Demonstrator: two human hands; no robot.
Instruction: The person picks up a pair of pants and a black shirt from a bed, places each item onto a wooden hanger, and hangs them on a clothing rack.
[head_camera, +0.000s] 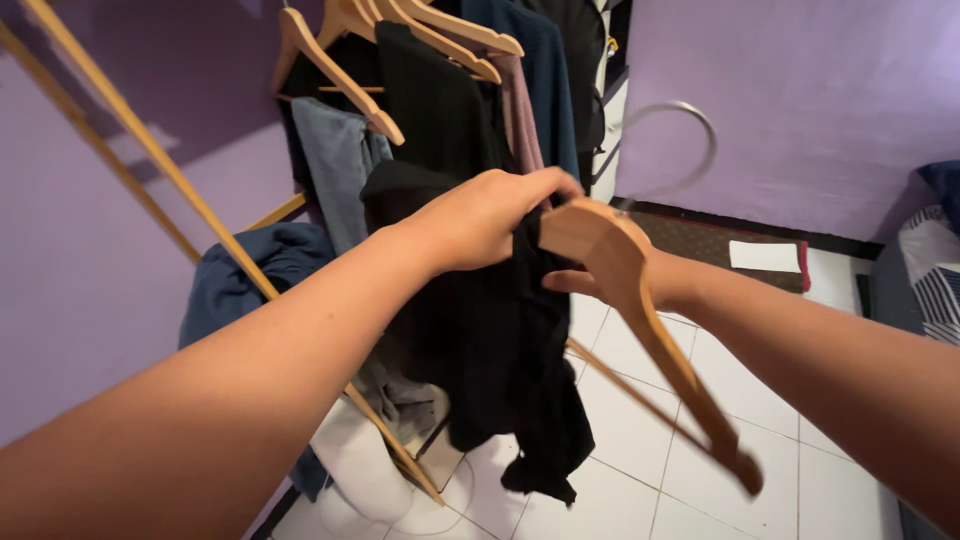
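Left forearm nearest camera; left hand (490, 222) fingers pinch black garment (500, 340), hanging straight down. Right hand (590, 283) grips wooden hanger (640, 300) just right of it, long axis slanting down-right, touching fabric.

Floor (700, 400): white square tiles with grey joints ran across the lower right of the view.
Rack (150, 160): a slanted wooden clothes rack stood on the tiles, its leg reaching down at lower centre.
Rack load: wooden hangers (340, 70) with dark and grey garments (440, 110) hung from it; a blue cloth (250, 270) lay draped over its lower bar.
Mat (700, 240): a dark mat lay by the purple wall.
On mat: a white folded cloth (765, 256).
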